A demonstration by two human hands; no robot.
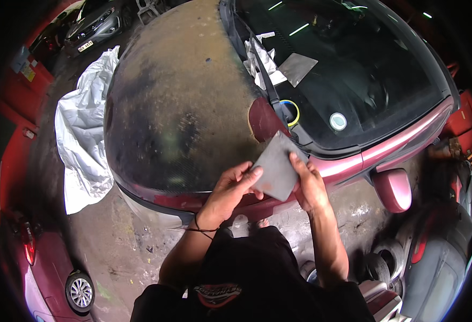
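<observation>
A grey square sheet (276,167), seemingly sandpaper, is held over the near right corner of a car hood (166,107). My left hand (229,190) pinches its left edge, the thumb on top and the fingers beneath. At the right edge my right hand (311,185) grips it, with a finger laid over the face. Just beyond the sheet, a dark red patch with a pale edge (268,119) shows on the hood. The hood's surface is dull, blotched brown and black.
On the windshield (354,86) rest a second grey sheet (298,68), crumpled white paper (263,61), a yellow-rimmed roll of tape (289,112) and a round white disc (337,121). A silver cover (86,129) hangs beyond the hood's left edge. The side mirror (392,190) juts out at right.
</observation>
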